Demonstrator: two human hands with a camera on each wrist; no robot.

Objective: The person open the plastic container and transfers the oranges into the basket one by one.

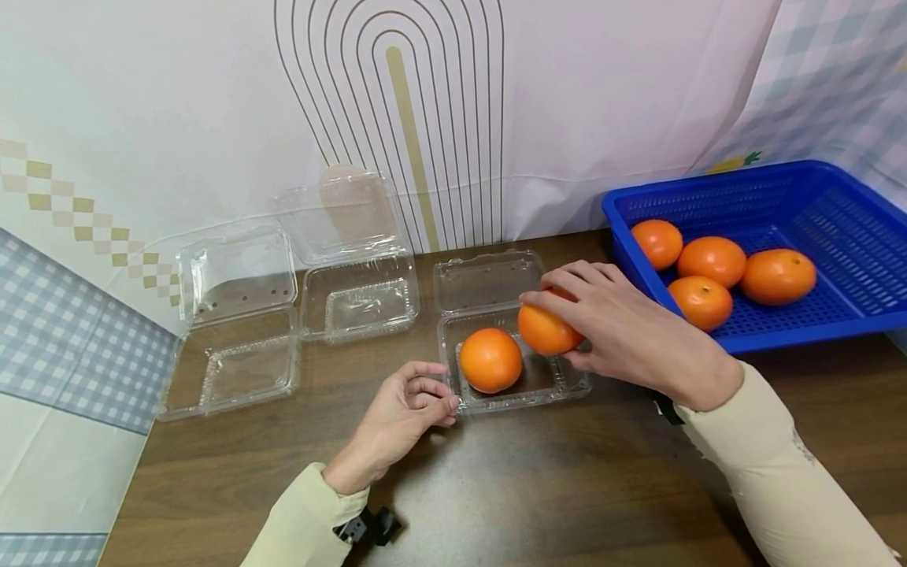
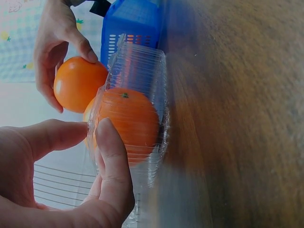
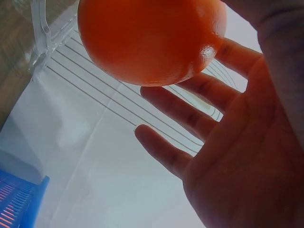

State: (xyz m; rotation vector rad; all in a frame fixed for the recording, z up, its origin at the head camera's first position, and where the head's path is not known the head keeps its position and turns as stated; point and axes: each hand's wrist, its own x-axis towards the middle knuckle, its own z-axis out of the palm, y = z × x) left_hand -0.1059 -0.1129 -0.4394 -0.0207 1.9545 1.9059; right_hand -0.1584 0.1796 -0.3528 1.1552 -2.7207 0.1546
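Observation:
My right hand (image 1: pixel 623 335) grips an orange (image 1: pixel 544 329) above the right part of a clear plastic clamshell box (image 1: pixel 520 404). In the right wrist view, that orange (image 3: pixel 152 40) sits against the fingers, with the little finger apart from it. Another orange (image 1: pixel 490 361) rests in the box's left half. At the box's near left edge is my left hand (image 1: pixel 405 409). The left wrist view shows its thumb and forefinger pinching the clear rim (image 2: pixel 91 124). The box's lid (image 1: pixel 489 282) is folded back toward the wall.
Two more opened clamshell boxes (image 1: pixel 248 358) (image 1: pixel 368 303) stand to the left, lids leaning on the patterned wall sheet (image 1: pixel 567 102). A blue basket (image 1: pixel 836 319) at the right holds several oranges (image 1: pixel 778 277). Everything stands on a brown wooden table (image 1: pixel 496 488).

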